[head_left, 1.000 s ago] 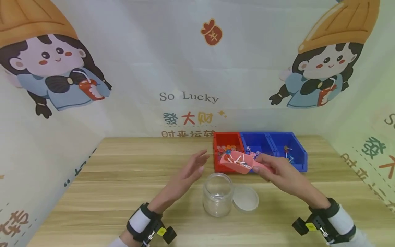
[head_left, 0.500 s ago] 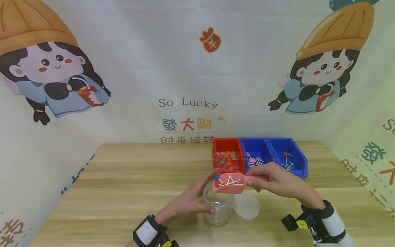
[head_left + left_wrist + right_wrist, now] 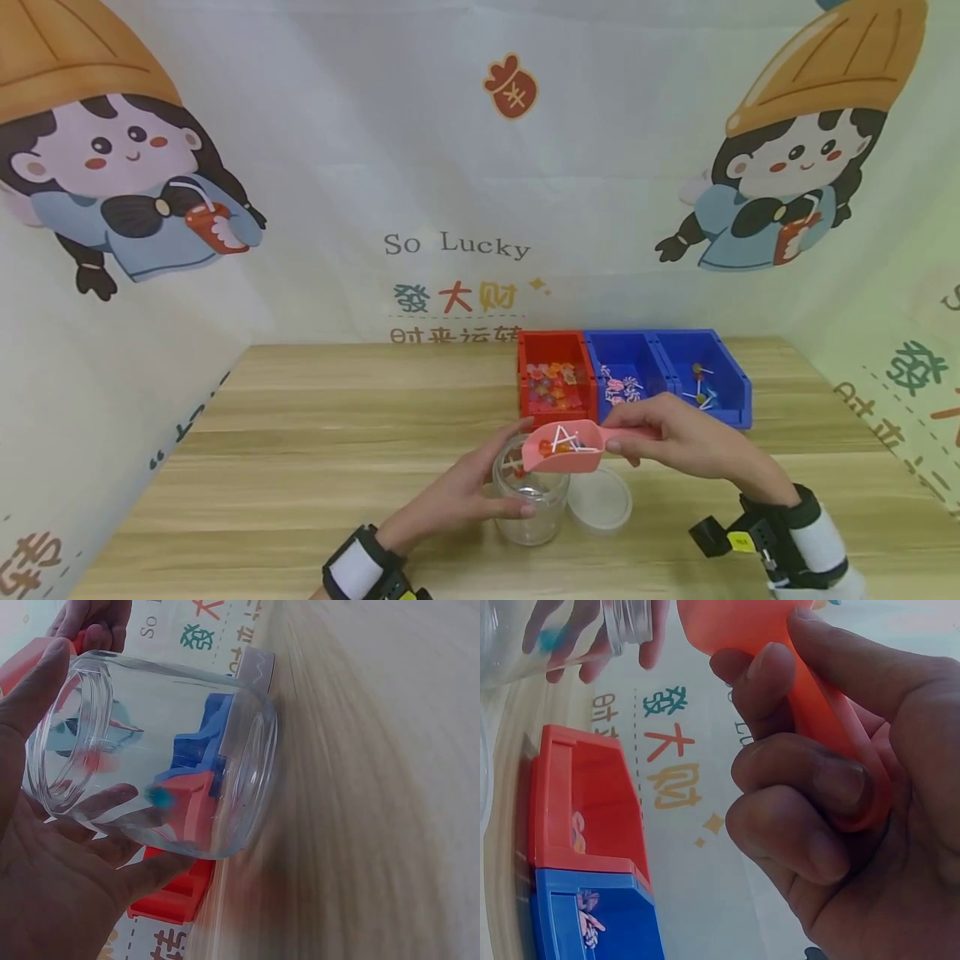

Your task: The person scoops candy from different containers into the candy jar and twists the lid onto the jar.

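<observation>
My left hand (image 3: 468,492) holds the clear glass jar (image 3: 538,521) near its rim, the thumb and fingers spread around opposite sides. The jar stands upright on the table. My right hand (image 3: 678,437) grips the handle of a pink scoop (image 3: 558,462) held over the jar's mouth. Lollipops with white sticks (image 3: 566,437) lie in the scoop, some with orange heads. In the left wrist view a blurred teal lollipop head (image 3: 159,796) shows inside the jar, with a reddish blur nearer the mouth. The scoop's contents are hidden in the right wrist view.
A round whitish lid (image 3: 600,500) lies right of the jar. Behind stand a red bin (image 3: 551,337) with colourful candies, a blue bin (image 3: 618,337) with small striped candies, and another blue bin (image 3: 686,336) with a few lollipops. A printed cloth (image 3: 337,208) hangs behind the table.
The scoop has come from in front of the bins to over the jar's mouth. My left hand, earlier apart, now holds the jar. A blue lollipop has left the scoop's tip.
</observation>
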A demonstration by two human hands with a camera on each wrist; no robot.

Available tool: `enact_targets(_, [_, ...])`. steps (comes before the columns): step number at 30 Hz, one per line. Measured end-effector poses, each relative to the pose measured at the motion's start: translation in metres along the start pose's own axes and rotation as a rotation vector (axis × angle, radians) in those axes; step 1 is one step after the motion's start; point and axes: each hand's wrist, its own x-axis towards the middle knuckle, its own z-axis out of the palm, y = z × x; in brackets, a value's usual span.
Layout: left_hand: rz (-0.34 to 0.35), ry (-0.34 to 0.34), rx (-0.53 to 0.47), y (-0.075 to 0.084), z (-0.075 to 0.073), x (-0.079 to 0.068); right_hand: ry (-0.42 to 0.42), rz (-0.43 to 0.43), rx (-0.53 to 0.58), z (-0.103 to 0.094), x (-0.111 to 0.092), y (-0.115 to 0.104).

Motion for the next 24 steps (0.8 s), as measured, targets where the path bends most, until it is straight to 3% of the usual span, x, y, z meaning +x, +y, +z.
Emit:
enact_targets(10, [0.015, 0.012, 0.032, 0.002, -0.001, 0.002, 0.019, 0.020, -0.013, -0.005, -0.002, -0.001])
enact_targets(24, [0.063, 0.017, 0.070, -0.004, 0.002, 0.000, 0.032, 0.027, -0.148, -0.004, -0.004, -0.016])
